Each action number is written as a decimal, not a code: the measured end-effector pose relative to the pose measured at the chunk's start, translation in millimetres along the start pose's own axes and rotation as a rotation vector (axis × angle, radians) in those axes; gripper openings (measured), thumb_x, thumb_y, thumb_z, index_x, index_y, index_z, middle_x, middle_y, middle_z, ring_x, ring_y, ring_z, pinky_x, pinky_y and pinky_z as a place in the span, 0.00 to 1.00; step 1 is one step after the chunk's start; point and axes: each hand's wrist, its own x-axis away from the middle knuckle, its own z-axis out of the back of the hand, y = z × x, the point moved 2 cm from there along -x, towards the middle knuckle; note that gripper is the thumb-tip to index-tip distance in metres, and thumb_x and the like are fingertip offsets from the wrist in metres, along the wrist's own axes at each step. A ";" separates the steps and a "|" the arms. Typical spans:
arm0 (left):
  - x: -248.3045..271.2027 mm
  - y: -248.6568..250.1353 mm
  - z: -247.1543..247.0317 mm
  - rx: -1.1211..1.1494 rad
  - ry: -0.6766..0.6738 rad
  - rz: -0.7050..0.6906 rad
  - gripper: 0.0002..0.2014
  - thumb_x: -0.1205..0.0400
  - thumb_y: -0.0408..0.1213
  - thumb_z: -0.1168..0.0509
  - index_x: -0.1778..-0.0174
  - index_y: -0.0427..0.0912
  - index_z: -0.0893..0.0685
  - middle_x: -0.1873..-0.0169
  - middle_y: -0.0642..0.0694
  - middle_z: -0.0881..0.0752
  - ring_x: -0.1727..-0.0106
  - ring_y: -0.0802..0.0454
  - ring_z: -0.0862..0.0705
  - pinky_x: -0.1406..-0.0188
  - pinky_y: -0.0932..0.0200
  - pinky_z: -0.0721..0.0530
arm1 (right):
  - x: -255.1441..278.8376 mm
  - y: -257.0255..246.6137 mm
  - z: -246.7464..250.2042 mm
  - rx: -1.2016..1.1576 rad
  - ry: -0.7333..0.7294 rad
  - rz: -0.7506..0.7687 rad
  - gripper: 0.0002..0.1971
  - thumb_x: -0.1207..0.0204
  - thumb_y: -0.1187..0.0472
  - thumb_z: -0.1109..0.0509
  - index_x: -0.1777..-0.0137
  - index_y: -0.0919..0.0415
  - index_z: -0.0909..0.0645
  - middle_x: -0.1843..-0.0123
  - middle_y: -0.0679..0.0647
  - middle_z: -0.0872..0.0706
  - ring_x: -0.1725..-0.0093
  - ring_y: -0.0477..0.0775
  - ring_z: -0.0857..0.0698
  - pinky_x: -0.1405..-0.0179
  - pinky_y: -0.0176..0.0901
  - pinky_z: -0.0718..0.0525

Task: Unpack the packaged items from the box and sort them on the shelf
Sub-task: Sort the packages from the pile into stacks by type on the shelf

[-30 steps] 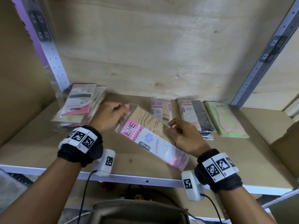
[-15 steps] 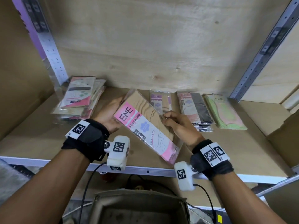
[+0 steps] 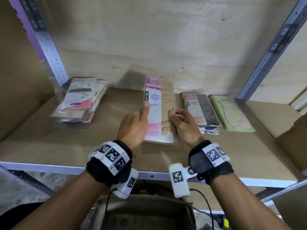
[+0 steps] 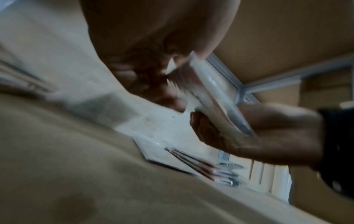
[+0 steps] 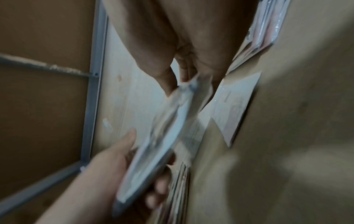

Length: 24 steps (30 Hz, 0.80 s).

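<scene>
A pink-and-beige ENE stocking packet (image 3: 158,108) is held above the shelf board (image 3: 49,143), its long side pointing toward the back wall. My left hand (image 3: 136,120) grips its left edge, thumb on the front and fingers behind. My right hand (image 3: 182,123) pinches its right edge. Both wrist views are blurred; the packet (image 4: 210,97) shows edge-on between both hands, as does the packet (image 5: 164,133) in the right wrist view. The open box (image 3: 142,213) sits below the shelf edge.
A stack of packets (image 3: 79,100) lies at the shelf's left. A pink-and-black packet stack (image 3: 201,110) and a green packet (image 3: 230,113) lie right of my hands. Metal uprights (image 3: 49,47) flank the bay. A cardboard panel (image 3: 292,130) stands at the far right.
Both hands have turned the stocking packet from a diagonal lie to straight, and moved it right and toward the back wall, over the beige packet seen earlier on the shelf.
</scene>
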 end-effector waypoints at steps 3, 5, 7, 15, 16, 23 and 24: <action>3.8 2.1 -4.4 -0.130 0.127 -0.025 0.37 0.10 0.60 0.60 0.43 0.37 0.11 0.44 0.33 0.10 0.44 0.31 0.15 0.40 0.41 0.17 | 0.7 3.2 -6.6 0.282 0.045 0.134 0.08 0.14 0.52 0.37 0.48 0.55 0.29 0.69 0.54 0.11 0.72 0.56 0.12 0.67 0.55 0.13; 2.6 2.1 -5.4 -0.153 0.146 -0.026 0.36 0.09 0.58 0.61 0.43 0.37 0.12 0.43 0.33 0.11 0.44 0.31 0.16 0.41 0.41 0.18 | 1.6 2.9 -8.6 0.512 0.070 0.224 0.13 0.14 0.44 0.41 0.46 0.54 0.29 0.66 0.58 0.10 0.70 0.60 0.11 0.63 0.63 0.10; 1.5 1.7 -6.2 -0.156 0.158 -0.031 0.36 0.09 0.57 0.61 0.45 0.36 0.11 0.45 0.33 0.10 0.47 0.31 0.15 0.44 0.44 0.17 | 1.7 1.5 -9.1 0.613 0.097 0.273 0.16 0.15 0.40 0.44 0.45 0.53 0.29 0.66 0.58 0.10 0.68 0.60 0.10 0.60 0.65 0.11; 1.3 5.1 -9.1 -0.036 0.228 -0.131 0.30 0.08 0.52 0.55 0.45 0.35 0.11 0.45 0.35 0.09 0.48 0.34 0.14 0.46 0.45 0.15 | -0.5 4.9 -7.5 0.711 0.107 0.195 0.21 0.15 0.35 0.52 0.49 0.51 0.29 0.60 0.56 0.10 0.58 0.65 0.11 0.51 0.65 0.13; 1.5 5.3 -9.2 -0.031 0.232 -0.132 0.30 0.08 0.51 0.55 0.45 0.35 0.11 0.45 0.35 0.09 0.48 0.33 0.14 0.45 0.44 0.16 | 0.2 4.2 -8.1 0.711 0.091 0.185 0.22 0.15 0.35 0.52 0.49 0.52 0.29 0.59 0.56 0.11 0.56 0.66 0.11 0.50 0.66 0.13; 1.2 -4.0 -12.3 -0.069 0.101 -0.043 0.32 0.10 0.59 0.59 0.50 0.42 0.14 0.57 0.39 0.09 0.66 0.42 0.11 0.73 0.61 0.18 | 6.0 -10.2 -10.3 0.680 0.172 0.279 0.20 0.15 0.39 0.45 0.51 0.56 0.25 0.67 0.49 0.16 0.56 0.61 0.15 0.49 0.63 0.16; 1.2 -5.1 -13.4 -0.020 0.067 -0.022 0.32 0.10 0.60 0.58 0.50 0.42 0.14 0.61 0.42 0.10 0.72 0.46 0.11 0.82 0.62 0.19 | 6.3 -10.5 -10.7 0.669 0.170 0.276 0.21 0.15 0.38 0.44 0.50 0.56 0.25 0.66 0.51 0.14 0.56 0.61 0.14 0.49 0.63 0.15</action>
